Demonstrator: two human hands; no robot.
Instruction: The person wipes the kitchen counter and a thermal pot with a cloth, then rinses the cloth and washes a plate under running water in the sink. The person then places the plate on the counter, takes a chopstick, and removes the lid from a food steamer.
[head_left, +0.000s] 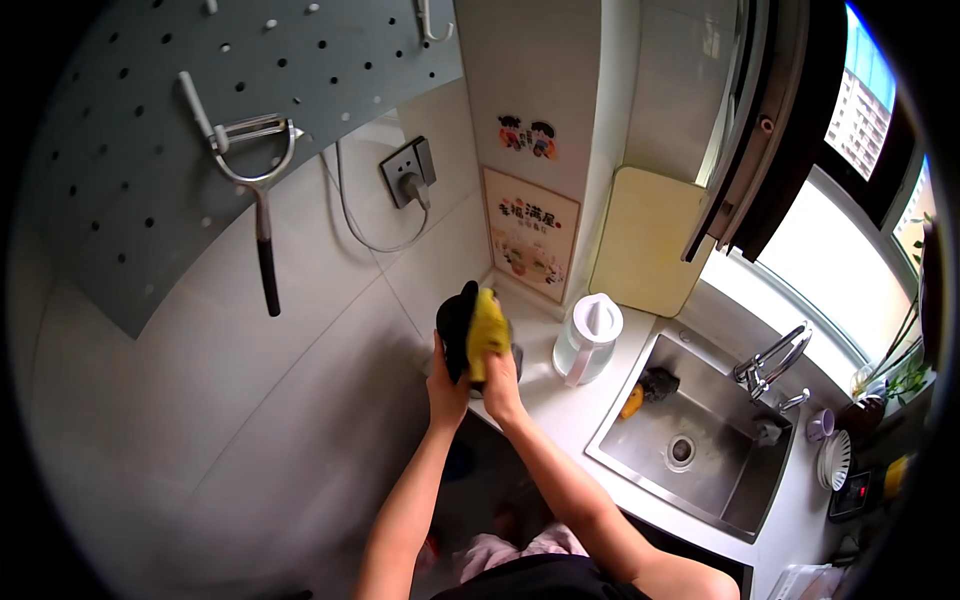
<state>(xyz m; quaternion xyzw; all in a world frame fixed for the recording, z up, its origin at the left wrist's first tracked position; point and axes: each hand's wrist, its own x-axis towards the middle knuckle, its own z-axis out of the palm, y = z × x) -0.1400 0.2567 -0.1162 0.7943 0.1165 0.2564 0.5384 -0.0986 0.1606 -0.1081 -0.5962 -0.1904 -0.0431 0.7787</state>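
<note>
My left hand (447, 393) is wrapped around a dark, rounded object (453, 325), held upright over the corner of the counter; its exact kind is unclear. In my right hand (502, 380) is a yellow cloth (489, 328), pressed against the right side of the dark object. Both hands are close together with forearms stretched forward. Behind the cloth, a grey shape on the counter is mostly hidden. Just right of my hands stands a clear kettle (588, 338) with a white lid and pinkish handle.
A steel sink (690, 500) with a faucet (765, 370) lies to the right. A pale cutting board (645, 245) leans on the back wall. At left, a peeler (262, 230) hangs from a grey pegboard (100, 210). A plug and cord (413, 190) occupy the wall socket.
</note>
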